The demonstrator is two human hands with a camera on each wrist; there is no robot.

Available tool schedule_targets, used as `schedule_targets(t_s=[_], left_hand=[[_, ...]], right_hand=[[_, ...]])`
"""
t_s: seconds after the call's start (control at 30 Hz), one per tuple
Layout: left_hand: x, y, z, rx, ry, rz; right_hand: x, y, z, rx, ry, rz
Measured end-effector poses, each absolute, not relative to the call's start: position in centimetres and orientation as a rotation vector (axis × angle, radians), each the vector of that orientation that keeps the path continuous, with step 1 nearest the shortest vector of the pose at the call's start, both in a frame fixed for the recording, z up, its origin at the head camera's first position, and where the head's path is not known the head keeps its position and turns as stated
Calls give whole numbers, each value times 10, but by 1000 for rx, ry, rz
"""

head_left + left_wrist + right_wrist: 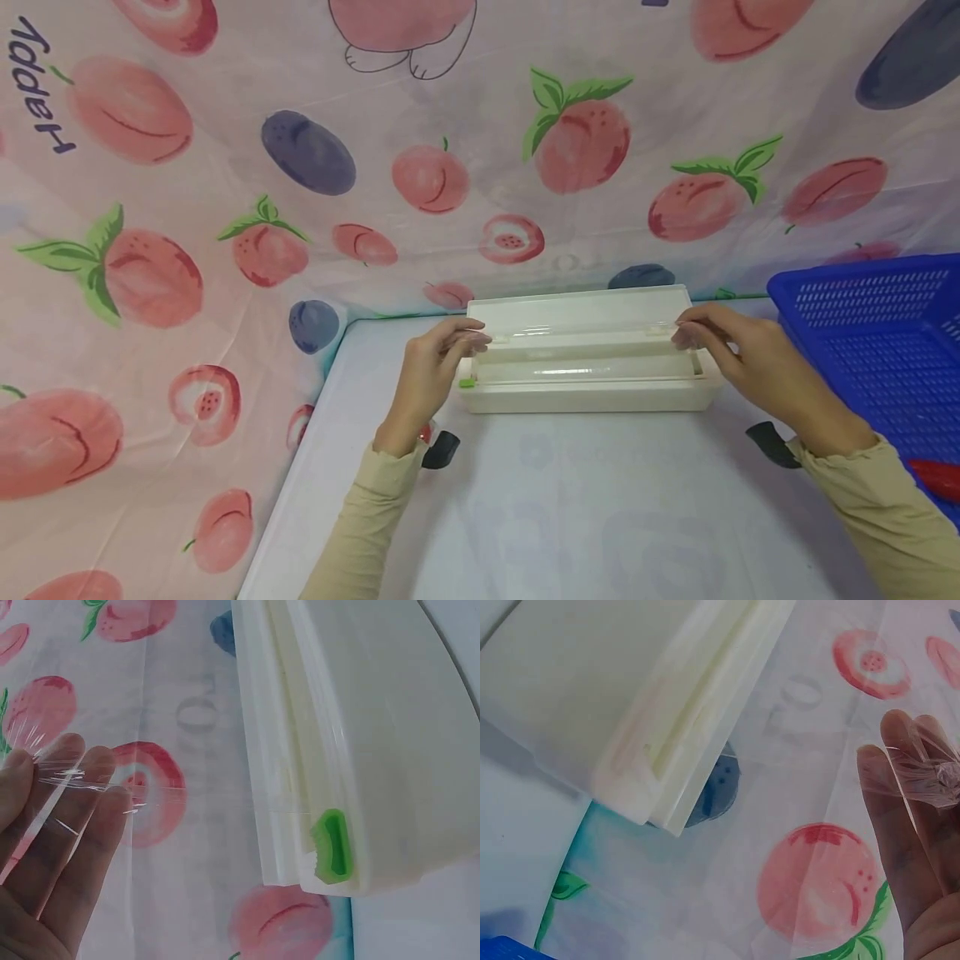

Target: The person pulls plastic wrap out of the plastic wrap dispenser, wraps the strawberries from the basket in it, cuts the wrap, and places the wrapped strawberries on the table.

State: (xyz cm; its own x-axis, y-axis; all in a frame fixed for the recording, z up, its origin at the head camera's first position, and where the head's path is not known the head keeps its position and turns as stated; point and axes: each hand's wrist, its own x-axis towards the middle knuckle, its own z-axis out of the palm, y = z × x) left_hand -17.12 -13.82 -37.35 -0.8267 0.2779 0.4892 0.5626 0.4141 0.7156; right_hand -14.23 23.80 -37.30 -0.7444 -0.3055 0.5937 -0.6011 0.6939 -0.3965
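Observation:
A long cream cling film dispenser point(588, 400) lies on the white table with its lid point(585, 307) raised at the back. Clear cling film point(558, 331) stretches between the two hands above the open box. The left hand point(429, 371) pinches one corner of the film between thumb and fingers, over the box's left end. Gathered film point(946, 778) is bunched at the fingers of the right hand point(757, 362), which grips the other corner. A green slide cutter point(339, 846) sits at the left end of the dispenser's front edge. Inside, the roll is partly hidden.
A blue plastic basket point(817, 321) stands at the right, with a red item point(936, 479) in it, cut off by the frame. Behind the table hangs a fruit-print cloth point(480, 108). Dark wrist-camera pieces point(441, 450) show beside both wrists.

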Motion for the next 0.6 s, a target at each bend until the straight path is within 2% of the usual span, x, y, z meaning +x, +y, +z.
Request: schedule_targets(t_s=[0.6], left_hand=[[-160,-140,-356,-728,-2289,-1296]], right_hand=[[-132,237,-356,699,-2333,862]])
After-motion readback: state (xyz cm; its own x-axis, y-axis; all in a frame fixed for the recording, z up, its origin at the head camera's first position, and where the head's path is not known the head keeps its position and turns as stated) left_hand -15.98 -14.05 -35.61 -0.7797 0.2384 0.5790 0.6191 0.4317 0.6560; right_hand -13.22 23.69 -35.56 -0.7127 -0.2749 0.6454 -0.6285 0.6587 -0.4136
